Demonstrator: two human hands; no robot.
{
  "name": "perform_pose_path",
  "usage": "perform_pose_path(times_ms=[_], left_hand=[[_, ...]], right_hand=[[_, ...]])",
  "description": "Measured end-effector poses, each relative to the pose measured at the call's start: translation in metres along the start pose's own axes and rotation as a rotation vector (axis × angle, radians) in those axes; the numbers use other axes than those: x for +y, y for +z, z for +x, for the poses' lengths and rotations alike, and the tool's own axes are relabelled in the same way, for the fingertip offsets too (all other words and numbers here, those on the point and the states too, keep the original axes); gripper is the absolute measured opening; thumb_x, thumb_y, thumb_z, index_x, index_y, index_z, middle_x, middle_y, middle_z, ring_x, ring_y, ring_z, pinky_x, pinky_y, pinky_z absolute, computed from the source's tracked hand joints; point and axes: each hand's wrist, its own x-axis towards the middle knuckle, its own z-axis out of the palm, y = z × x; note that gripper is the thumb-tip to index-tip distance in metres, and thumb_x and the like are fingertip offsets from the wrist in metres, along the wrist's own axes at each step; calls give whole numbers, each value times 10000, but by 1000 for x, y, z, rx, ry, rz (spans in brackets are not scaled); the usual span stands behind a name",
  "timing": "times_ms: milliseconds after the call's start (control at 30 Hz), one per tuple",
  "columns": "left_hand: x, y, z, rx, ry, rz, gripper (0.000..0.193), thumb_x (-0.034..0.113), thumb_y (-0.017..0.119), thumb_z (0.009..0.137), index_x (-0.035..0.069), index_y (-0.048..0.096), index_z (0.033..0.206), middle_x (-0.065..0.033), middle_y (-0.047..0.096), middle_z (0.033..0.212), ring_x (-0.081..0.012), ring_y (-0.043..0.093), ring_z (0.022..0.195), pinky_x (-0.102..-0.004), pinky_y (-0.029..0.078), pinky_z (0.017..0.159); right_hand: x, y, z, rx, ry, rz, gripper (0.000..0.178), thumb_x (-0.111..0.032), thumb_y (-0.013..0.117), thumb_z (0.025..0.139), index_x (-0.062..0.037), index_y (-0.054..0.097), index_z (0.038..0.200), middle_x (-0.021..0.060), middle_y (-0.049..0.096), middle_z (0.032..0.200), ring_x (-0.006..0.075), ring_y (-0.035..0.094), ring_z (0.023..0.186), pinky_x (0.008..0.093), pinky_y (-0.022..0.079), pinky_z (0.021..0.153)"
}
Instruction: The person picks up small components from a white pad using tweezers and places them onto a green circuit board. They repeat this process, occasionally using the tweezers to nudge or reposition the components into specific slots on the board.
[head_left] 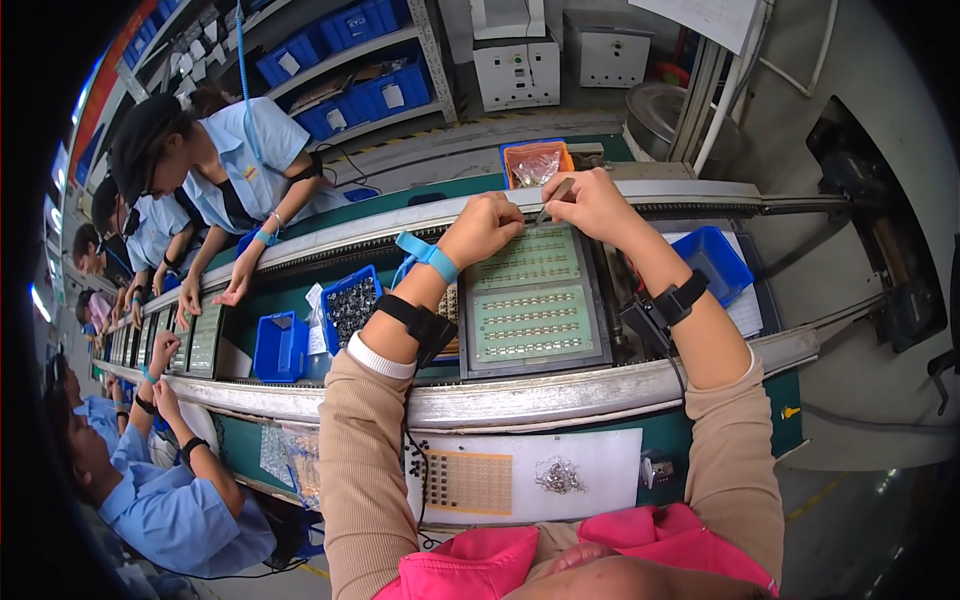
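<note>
The right grip (592,205) pinched a slim metal tool (563,189); the left grip (483,230) was curled, its contents impossible to tell. A slip could have scratched the flat, green upper board (525,262) just beneath both — or skewed its small metallic parts (530,254).

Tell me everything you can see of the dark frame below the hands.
The dark frame is rectangular and flat-looking; its material is unclear. It sits between two pale rails, carrying two green panels, one beyond the other, each with rows of small shiny parts. The left hand and right hand, holding a slim tool, are at its far end; I can't confirm contact.
</note>
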Motion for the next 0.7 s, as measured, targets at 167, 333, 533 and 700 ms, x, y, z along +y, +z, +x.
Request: perform_pose_path(times_ms=[167,333,533,700], left_hand=[[-5,3,8,-56,107,107,75,42,647,701,-9,659,754,-144,599,717,-279,573,698,-350,470,655],[-9,6,8,-60,130,110,77,37,651,689,-9,659,751,-147,595,712,-286,567,697,-356,469,655],[-9,8,5,-48,117,80,68,44,644,679,5,662,731,-139,592,700,-307,565,729,-379,464,684],[-10,8,6,-37,141,80,79,35,648,664,8,661,736,-140,583,693,-313,561,717,-382,465,676]], right_hand=[[-1,-1,0,2,2,10,108,-52,620,709,8,631,798,112,635,625,159,628,577,270,481,580],[-1,1,-1,6,-64,-65,82,-31,618,735,20,617,799,90,634,625,116,607,574,252,473,566],[0,3,0,-18,-61,-69,130,-69,615,702,11,629,803,141,648,684,211,642,634,294,489,615],[2,7,1,-31,-76,-43,130,-76,605,709,14,627,801,146,645,683,211,642,624,302,490,611]])
